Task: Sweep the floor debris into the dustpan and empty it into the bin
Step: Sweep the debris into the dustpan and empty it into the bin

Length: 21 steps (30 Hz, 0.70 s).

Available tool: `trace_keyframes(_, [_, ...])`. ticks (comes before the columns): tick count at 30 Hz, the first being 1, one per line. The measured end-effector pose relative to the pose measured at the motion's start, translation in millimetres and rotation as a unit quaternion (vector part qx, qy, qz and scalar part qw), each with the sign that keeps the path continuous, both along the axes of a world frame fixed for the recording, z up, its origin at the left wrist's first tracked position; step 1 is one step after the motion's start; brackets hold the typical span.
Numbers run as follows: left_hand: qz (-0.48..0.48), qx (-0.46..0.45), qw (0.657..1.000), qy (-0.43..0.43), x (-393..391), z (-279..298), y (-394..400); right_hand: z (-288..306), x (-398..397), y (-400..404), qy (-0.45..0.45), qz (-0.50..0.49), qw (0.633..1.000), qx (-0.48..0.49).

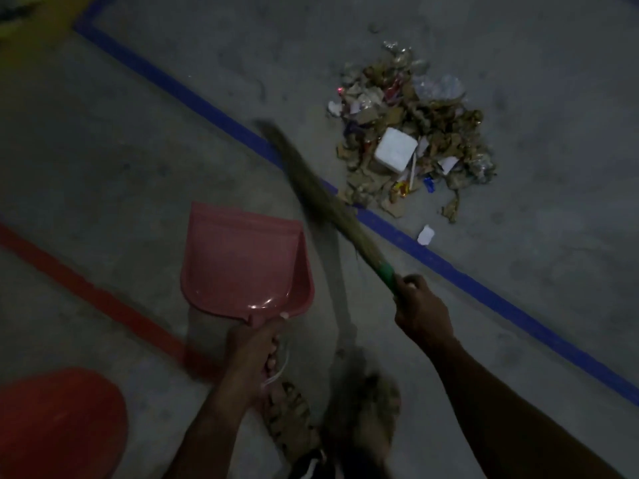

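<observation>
Left hand (pixel 254 344), lower centre: fingers curled round the handle of a pink dustpan (pixel 242 261), pan mouth pointing toward the top of the frame, empty. Right hand (pixel 420 305), centre right: fist closed round the green-wrapped grip of a grass broom (pixel 311 181), bristles blurred, slanting up-left across a blue floor line (pixel 193 98). Debris pile (pixel 411 133), upper right of centre: torn brown scraps, wrappers, crumpled clear plastic, a white foam block (pixel 396 150) in its middle; well apart from the dustpan. One white scrap (pixel 426 235) lies loose just below the pile. Red floor line (pixel 96 299), left. Red rounded object (pixel 58 423), lower left corner, identity unclear.
</observation>
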<state>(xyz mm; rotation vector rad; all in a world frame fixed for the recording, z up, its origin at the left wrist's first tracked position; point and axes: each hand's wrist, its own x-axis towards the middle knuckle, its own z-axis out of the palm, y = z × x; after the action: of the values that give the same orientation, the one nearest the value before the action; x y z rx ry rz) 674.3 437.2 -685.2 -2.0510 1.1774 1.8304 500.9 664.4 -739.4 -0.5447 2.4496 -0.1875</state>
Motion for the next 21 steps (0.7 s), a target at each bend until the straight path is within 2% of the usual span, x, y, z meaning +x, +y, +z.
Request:
trace_keyframes(4, [-0.018,-0.020,1.000,0.000,-38,-3,-4,2,-21,29,0.031,-0.015,0.997,0.067])
trace_keyframes(10, [0.035,-0.014,0.999,0.033,-123,-18,-1,-4,-59,-13,0.078,-0.048,0.996,-0.016])
trace_keyframes(13, [0.026,0.012,0.999,0.046,-167,-29,4,-8,-82,-29,0.084,-0.082,0.992,-0.050])
trace_keyframes(17, [0.008,0.021,0.998,0.052,-210,-39,12,-14,-118,-29,0.104,-0.102,0.988,-0.053])
trace_keyframes(21, [-0.042,0.033,0.998,0.015,-236,-45,22,-17,-147,-3,0.125,-0.136,0.982,-0.030])
